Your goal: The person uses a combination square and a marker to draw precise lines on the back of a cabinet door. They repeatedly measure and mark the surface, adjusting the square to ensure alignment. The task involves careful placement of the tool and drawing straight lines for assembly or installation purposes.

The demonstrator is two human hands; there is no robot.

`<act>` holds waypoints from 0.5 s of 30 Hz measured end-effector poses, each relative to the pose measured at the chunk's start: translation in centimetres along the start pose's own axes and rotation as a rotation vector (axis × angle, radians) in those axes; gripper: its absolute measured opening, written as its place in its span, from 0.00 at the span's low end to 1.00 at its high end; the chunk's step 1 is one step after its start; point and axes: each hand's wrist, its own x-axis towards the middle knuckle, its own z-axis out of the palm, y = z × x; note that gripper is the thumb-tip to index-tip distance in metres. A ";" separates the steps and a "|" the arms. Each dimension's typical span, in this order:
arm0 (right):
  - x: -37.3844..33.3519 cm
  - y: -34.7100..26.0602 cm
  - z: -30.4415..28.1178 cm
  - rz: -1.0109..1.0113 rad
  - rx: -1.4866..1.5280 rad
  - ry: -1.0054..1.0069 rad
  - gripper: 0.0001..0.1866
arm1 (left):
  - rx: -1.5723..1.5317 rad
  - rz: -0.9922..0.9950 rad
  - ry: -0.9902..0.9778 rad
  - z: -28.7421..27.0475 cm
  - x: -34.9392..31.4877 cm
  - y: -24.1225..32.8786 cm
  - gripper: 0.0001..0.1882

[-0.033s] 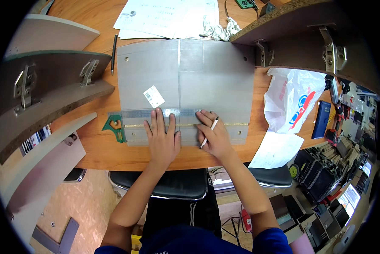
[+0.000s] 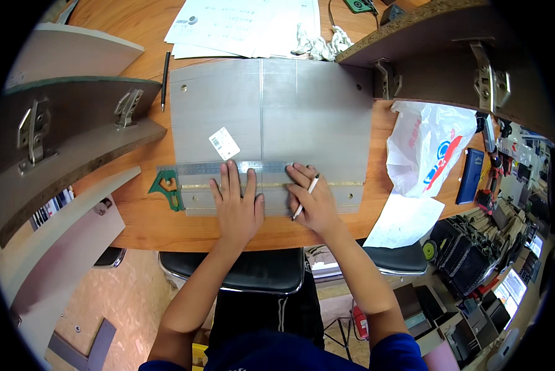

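Observation:
A grey board (image 2: pixel 216 117) lies flat on the wooden table, with small holes near its corners, thin lines along its upper half and a rough yellowish groove (image 2: pixel 271 184) across its near part. Across it rests a combination square, its steel ruler (image 2: pixel 259 167) running sideways and its green head (image 2: pixel 168 190) at the board's left edge. My left hand (image 2: pixel 237 207) is spread flat, fingertips on the ruler. A white pen (image 2: pixel 306 196) slants in my right hand (image 2: pixel 317 204), whose fingertips touch the ruler's right end. A white label (image 2: pixel 224 143) sits just beyond the ruler.
Upright panels with metal hinges (image 2: pixel 36 133) stand on the left; another hinged panel (image 2: pixel 438 68) is at the far right. A black pen (image 2: pixel 165 80), papers (image 2: pixel 246 28), a white glove (image 2: pixel 324 46), a plastic bag (image 2: pixel 423 148) and a blue notebook (image 2: pixel 470 176) lie around the board.

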 end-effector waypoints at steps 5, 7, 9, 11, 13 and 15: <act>0.1 -0.1 -0.2 0.002 -0.036 -0.075 0.14 | 0.020 0.027 0.036 0.6 -0.2 -0.4 0.33; 0.3 -0.3 -0.4 0.010 -0.040 -0.101 0.14 | 0.022 0.024 0.050 0.6 -0.3 -0.4 0.32; 0.5 -0.3 -0.4 0.014 -0.040 -0.117 0.14 | 0.025 0.016 0.063 0.6 -0.4 -0.5 0.31; 0.5 -0.1 -0.5 0.025 -0.044 -0.118 0.14 | 0.023 0.020 0.065 0.9 -0.4 -0.4 0.31; 0.2 0.1 -0.4 0.021 -0.038 -0.108 0.14 | 0.025 0.027 0.071 1.0 -0.4 -0.6 0.30; 0.2 0.1 -0.4 0.022 -0.022 -0.100 0.14 | 0.032 0.029 0.074 1.0 -0.4 -0.6 0.30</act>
